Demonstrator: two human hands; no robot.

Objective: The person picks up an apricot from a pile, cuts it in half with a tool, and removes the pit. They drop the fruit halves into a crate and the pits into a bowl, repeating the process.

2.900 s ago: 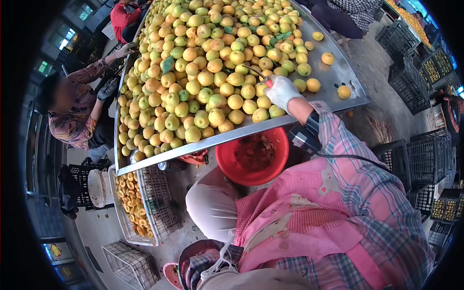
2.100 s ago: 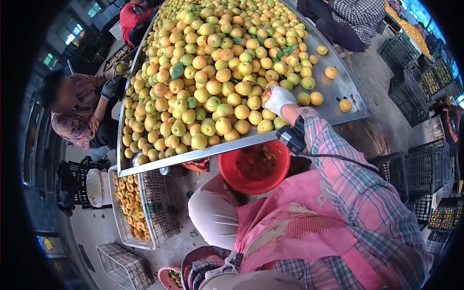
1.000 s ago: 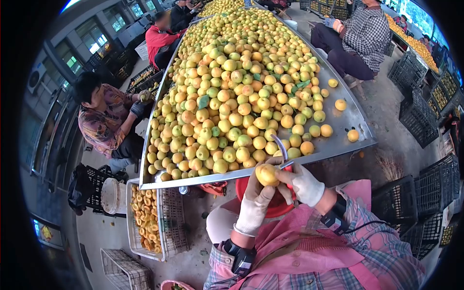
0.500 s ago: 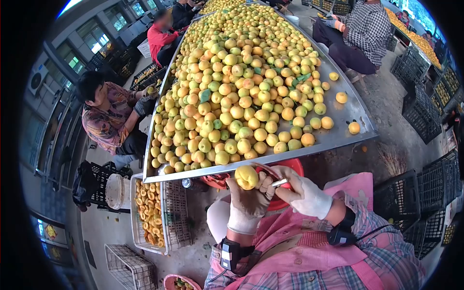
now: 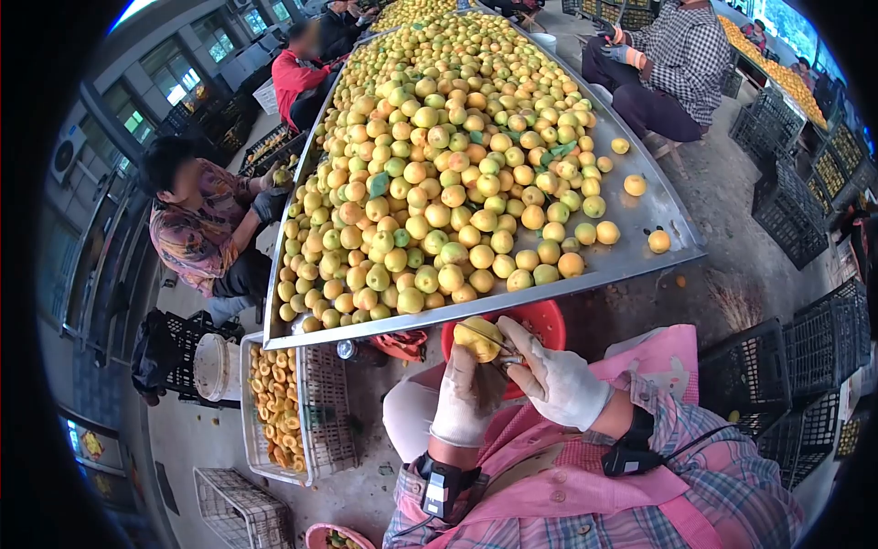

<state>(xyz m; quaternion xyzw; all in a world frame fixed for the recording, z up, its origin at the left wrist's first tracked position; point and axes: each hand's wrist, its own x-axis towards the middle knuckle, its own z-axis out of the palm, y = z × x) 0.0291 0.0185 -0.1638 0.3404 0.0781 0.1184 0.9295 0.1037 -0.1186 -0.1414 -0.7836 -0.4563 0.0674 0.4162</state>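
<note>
My left hand (image 5: 466, 393), in a white work glove with worn fingers, is closed around a yellow apricot (image 5: 477, 339) just below the table's front edge. My gloved right hand (image 5: 562, 380) grips a small metal cutting tool (image 5: 510, 351); its thin dark end lies against the apricot. Behind and under the hands sits a red basin (image 5: 549, 322), partly covered by them. Heaped on the metal-rimmed sorting table (image 5: 631, 270) in front of me are whole yellow-green apricots (image 5: 430, 215), with a few leaves among them.
Left of my knees stands a white crate (image 5: 320, 403) with halved apricots (image 5: 274, 393). A white bucket (image 5: 212, 366), an empty crate (image 5: 240, 508) and a pink basin (image 5: 340, 531) are nearby. Black crates (image 5: 745, 375) stack at right. Other people (image 5: 206, 215) sit along both table sides.
My right hand has come closer to the left, and the tool now meets the apricot, which is turned in my left fingers. The view has shifted slightly.
</note>
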